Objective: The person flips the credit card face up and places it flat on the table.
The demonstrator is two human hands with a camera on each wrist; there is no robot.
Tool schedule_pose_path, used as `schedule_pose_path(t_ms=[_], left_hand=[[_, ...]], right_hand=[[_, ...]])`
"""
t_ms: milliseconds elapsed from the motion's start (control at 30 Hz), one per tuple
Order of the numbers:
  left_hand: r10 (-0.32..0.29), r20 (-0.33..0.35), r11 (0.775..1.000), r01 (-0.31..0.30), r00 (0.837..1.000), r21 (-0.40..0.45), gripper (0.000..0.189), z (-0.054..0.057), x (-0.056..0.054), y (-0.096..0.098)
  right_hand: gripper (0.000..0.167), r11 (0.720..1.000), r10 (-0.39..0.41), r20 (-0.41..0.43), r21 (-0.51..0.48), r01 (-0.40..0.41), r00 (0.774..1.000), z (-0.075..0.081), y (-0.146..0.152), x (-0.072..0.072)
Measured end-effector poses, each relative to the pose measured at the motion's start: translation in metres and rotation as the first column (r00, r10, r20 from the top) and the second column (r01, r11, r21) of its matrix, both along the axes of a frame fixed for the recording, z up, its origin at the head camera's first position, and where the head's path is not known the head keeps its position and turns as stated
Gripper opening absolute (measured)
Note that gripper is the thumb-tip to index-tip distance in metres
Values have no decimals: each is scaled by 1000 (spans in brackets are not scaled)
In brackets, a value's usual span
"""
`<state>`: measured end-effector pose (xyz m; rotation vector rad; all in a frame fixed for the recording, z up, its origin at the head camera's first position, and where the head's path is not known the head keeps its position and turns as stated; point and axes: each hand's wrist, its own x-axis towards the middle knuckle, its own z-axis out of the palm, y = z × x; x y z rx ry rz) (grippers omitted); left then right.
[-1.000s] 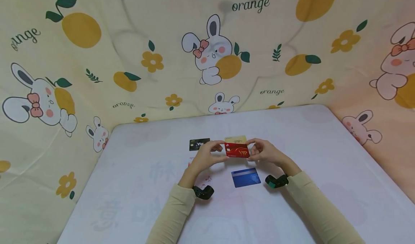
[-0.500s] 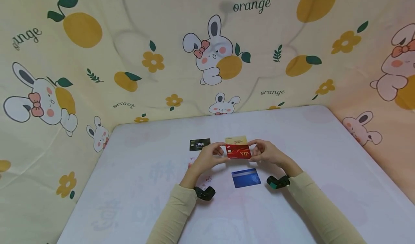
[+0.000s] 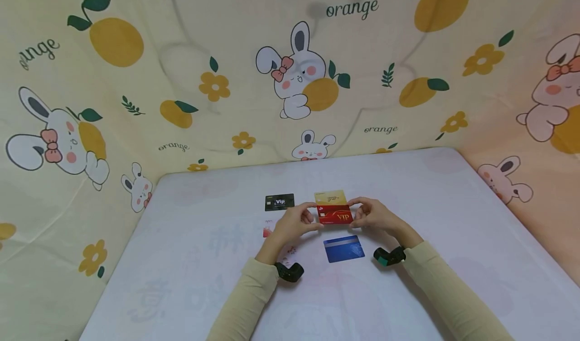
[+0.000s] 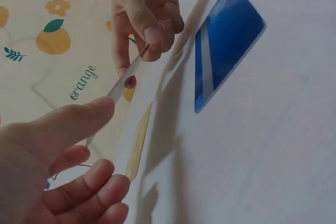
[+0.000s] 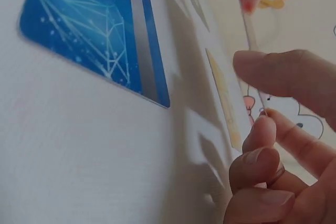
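A red VIP card (image 3: pixel 335 215) is held between both hands, above the table. My left hand (image 3: pixel 292 222) pinches its left end between thumb and fingers, while my right hand (image 3: pixel 375 215) pinches the right end. Seen from the left wrist, the card (image 4: pixel 127 73) shows nearly edge-on and clear of the tabletop. Just behind it lies a gold card (image 3: pixel 330 197), its lower part covered by the red one in the head view. A blue card (image 3: pixel 344 249) with a grey stripe lies flat nearer to me.
On the left lie a black Vip card (image 3: pixel 279 201) and a white-and-pink card (image 3: pixel 268 226), partly hidden by my left hand. A pale flowered card (image 3: pixel 289 254) shows beside my left wrist. A patterned curtain (image 3: pixel 244 79) rises behind the white table (image 3: pixel 190 260).
Both hands have brought the red card slightly toward me and to the right, so more of the gold card shows. The cards on the table have stayed put.
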<state>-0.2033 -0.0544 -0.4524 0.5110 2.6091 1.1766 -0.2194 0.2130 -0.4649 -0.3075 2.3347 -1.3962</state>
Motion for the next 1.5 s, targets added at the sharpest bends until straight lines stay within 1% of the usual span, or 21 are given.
schedule_pose_path(t_ms=[100,200,333,433,633,700,1167,1300,1500], left_hand=[[4,23,1000,-4,1000,-14,59,-2,-1,1],[0,47,1000,0,999,-10,58,-7,-1,3],[1,59,1000,1,998,-24,57,-11,-1,6],[10,51,999,-8,999,-48,57,-11,-1,9],[21,-4,995,-22,1000,-101,54,-11,0,11],[27,-13,993,-28,1000,-112,54,-12,0,11],[52,-21,980,-55,998,-190,51,-12,-2,17],[58,-14,979,-59,998,-196,51,-11,-1,17],[70,1,978,-68,998,-198,52,-10,0,17]], right_hand=[[63,1000,0,12,2,0,1000,-1,0,0],[64,1000,-2,14,11,2,1000,-2,-1,0],[64,999,-20,23,31,19,1000,-6,-1,-1],[65,999,-34,35,40,33,999,-9,-1,-2],[65,997,-53,30,56,52,998,-11,-2,-4],[64,997,-61,32,57,59,998,-12,-2,-4],[62,990,-104,46,98,99,993,-12,-5,-6],[63,988,-111,47,110,105,993,-12,-5,-6],[63,990,-106,54,95,100,993,-12,-6,-5]])
